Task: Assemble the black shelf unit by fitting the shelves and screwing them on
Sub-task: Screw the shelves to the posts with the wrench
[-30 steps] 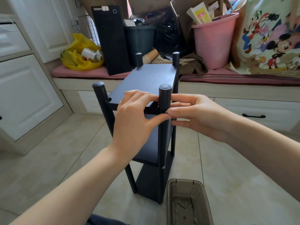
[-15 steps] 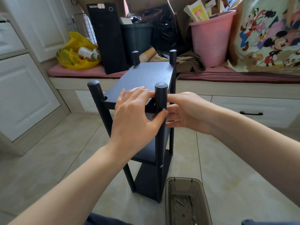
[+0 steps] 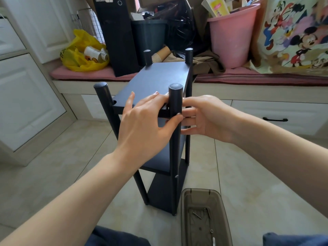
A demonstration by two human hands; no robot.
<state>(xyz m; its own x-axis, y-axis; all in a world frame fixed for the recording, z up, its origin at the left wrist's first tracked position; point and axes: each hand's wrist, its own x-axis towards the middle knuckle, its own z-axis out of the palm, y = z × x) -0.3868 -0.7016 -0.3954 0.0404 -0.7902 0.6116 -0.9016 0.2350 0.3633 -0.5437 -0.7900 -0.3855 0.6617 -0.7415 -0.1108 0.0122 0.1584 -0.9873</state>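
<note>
Shelf unit (image 3: 164, 190), fingers first: left thumb (image 3: 174, 119) pressed on front of near right post (image 3: 175, 98), just under top shelf (image 3: 156, 77). Left fingers (image 3: 150, 100) fairly straight, laid over that shelf's near edge, nothing held. Right fingers (image 3: 189, 110) bent toward same post from the right, tips hidden behind it; cannot tell whether wrapped on post or holding a screw. Small dark spot at thumb tip, too small to name.

Versus a second ago: right hand (image 3: 205, 116) closed in, from outstretched fingertips touching post to bent fingers hard against it. Left hand (image 3: 142, 126) reaching further over shelf. Probably seating that shelf corner or hand-starting its screw; judgement only.

Unit upright on tiled floor (image 3: 53, 174), centre frame, lower shelves already in. Near left post (image 3: 102, 89) leaning outward at upper left of unit, likely not yet fastened. Brown plastic tray (image 3: 184, 206) bottom centre-right, loose screws (image 3: 197, 215) inside.
</note>
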